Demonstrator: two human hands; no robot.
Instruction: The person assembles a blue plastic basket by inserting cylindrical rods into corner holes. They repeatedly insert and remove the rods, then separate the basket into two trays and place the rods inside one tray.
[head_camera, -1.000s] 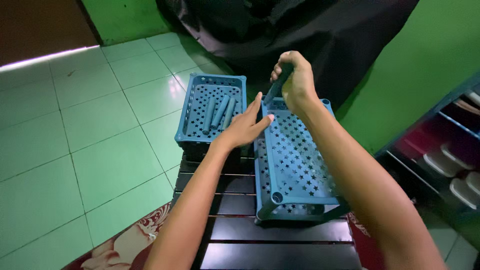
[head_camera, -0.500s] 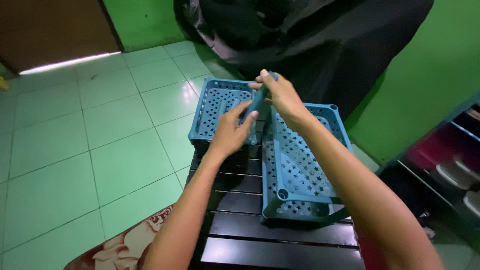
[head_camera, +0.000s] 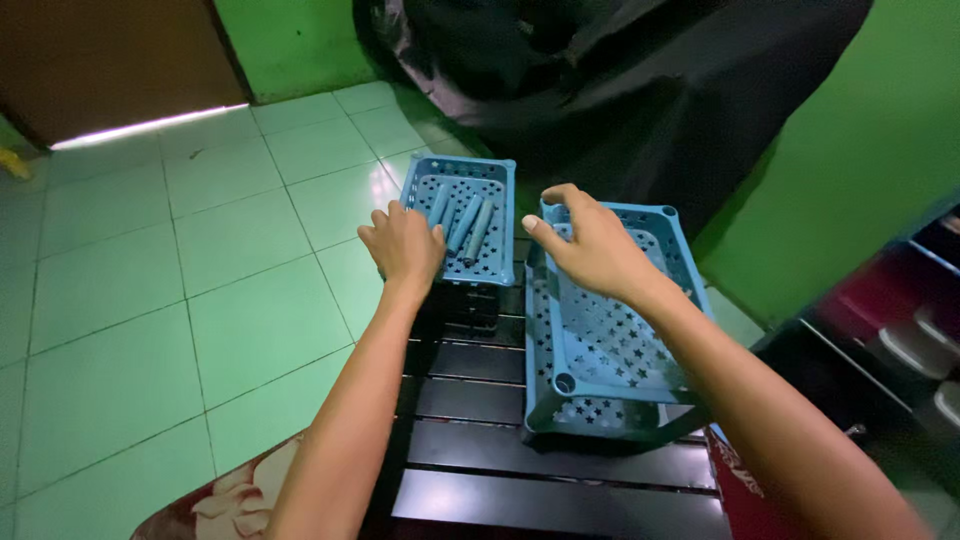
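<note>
Floor (head_camera: 200, 260) is tiled in pale green, w/ dark grout lines; a bright strip of light (head_camera: 150, 127) is seen at the foot of a brown door (head_camera: 110, 60) top left. Green walls (head_camera: 860, 170) are seen behind and to the right. A large black cloth or bag (head_camera: 640, 90) is heaped at the back, against the wall. A patterned red-and-cream fabric (head_camera: 215, 500) is seen at bottom left. Dark shelving (head_camera: 900, 340) is blurred at right; contents can't be made out.
</note>
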